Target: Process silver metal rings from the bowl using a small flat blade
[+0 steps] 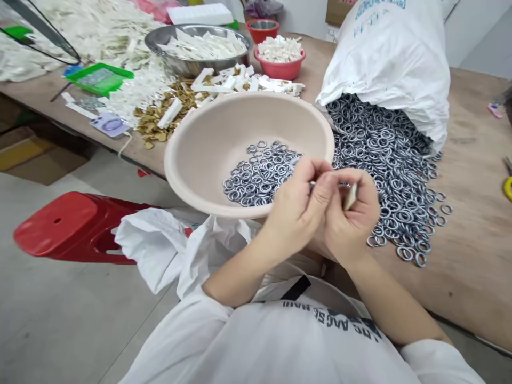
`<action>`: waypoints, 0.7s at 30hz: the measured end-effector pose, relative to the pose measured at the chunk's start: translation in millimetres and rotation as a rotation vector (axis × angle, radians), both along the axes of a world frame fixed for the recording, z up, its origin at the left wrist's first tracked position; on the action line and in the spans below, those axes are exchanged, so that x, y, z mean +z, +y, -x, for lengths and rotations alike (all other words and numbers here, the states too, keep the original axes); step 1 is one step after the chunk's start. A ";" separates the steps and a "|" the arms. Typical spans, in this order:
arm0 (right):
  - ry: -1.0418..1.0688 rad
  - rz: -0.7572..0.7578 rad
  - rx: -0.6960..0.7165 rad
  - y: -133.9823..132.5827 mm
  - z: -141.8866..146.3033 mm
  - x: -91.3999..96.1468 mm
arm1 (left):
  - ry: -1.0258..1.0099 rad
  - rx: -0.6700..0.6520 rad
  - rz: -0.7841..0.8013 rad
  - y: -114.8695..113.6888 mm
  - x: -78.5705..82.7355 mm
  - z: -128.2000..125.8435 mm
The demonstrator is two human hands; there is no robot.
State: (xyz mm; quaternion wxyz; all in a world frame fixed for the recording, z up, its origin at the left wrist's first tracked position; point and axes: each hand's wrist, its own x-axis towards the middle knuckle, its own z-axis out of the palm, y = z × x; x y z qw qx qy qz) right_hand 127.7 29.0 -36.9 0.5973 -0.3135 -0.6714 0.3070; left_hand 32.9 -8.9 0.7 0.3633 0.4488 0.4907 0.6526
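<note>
White printed cotton shirt front (256,346) nearest the lens, then two bare hands close together just above it: left hand (294,213) pinched at the fingertips on something hidden, right hand (350,218) clamped on a pale flat strip (350,196). No way of telling what sits in the left pinch. Strip's place: between thumb and fingers, just beside the rim of a round beige fibre bowl (200,154), over a worn wooden table (468,256).

Chief risks: fingers losing their grip, with the strip dropping among the loose rings or onto the grey floor; a wrist catching the bowl's rim and tipping it; further slumping from the white woven sack (388,58), sending silver metal rings (384,160) rolling off the table edge.

Counts: two hands, one strip, one beige bowl, one sack, one steel basin (160,40), two red plastic bowls (280,69), one red plastic stool (68,226). Rings: too many for an exact count, scores in the bowl, hundreds on the table.
</note>
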 end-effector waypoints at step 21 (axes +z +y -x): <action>-0.099 0.467 0.021 11.3 -55.7 -14.9 | 0.923 0.186 0.034 -19.9 6.3 57.8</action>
